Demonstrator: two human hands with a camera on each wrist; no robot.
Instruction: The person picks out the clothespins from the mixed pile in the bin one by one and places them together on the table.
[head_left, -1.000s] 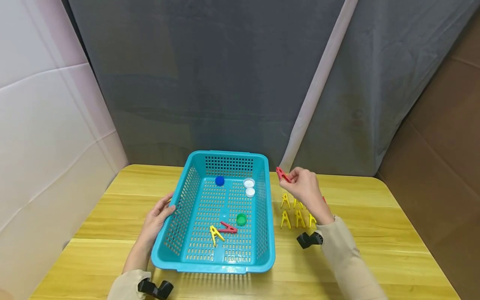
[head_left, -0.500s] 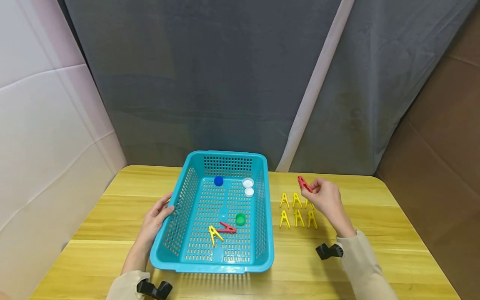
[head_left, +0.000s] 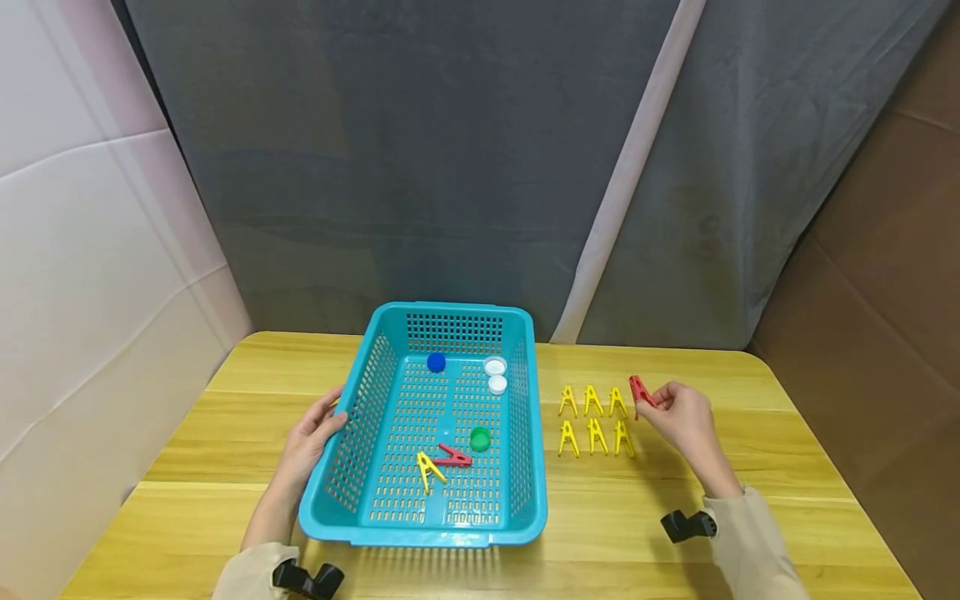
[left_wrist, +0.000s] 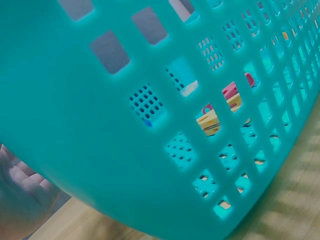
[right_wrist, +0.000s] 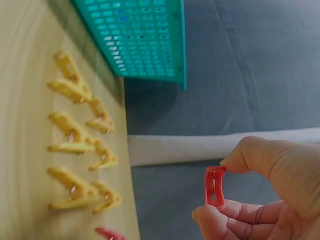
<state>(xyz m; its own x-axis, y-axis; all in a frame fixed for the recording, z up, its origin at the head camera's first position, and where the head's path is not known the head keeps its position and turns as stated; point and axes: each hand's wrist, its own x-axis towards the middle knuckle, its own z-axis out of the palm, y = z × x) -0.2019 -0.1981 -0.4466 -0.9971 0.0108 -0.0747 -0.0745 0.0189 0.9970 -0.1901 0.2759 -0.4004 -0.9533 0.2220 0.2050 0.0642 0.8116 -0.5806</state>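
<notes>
My left hand [head_left: 309, 435] holds the left side of a turquoise plastic basket [head_left: 423, 535], its thumb near the rim; in the left wrist view the basket's wall [left_wrist: 100, 165] hides most of that hand. Right of the basket, my right hand [head_left: 686, 421] pinches a red clothespin [head_left: 642, 390] between thumb and fingers above the table. The right wrist view shows this pinched clothespin [right_wrist: 215, 189] end-on. Beyond it, yellow clothespins [head_left: 596, 435] stand in two rows, and another red clothespin [right_wrist: 111, 234] shows at the bottom edge of the right wrist view.
Inside the basket lie a yellow clothespin [head_left: 430, 472], a red clothespin [head_left: 454, 457], a green cap [head_left: 480, 439], a blue cap [head_left: 436, 362] and two white caps [head_left: 497, 385]. A grey curtain [head_left: 420, 167] hangs behind the wooden table [head_left: 750, 433].
My right hand has moved right and toward me with the red clothespin, away from the basket, uncovering the yellow clothespins. The left hand and basket have stayed nearly still.
</notes>
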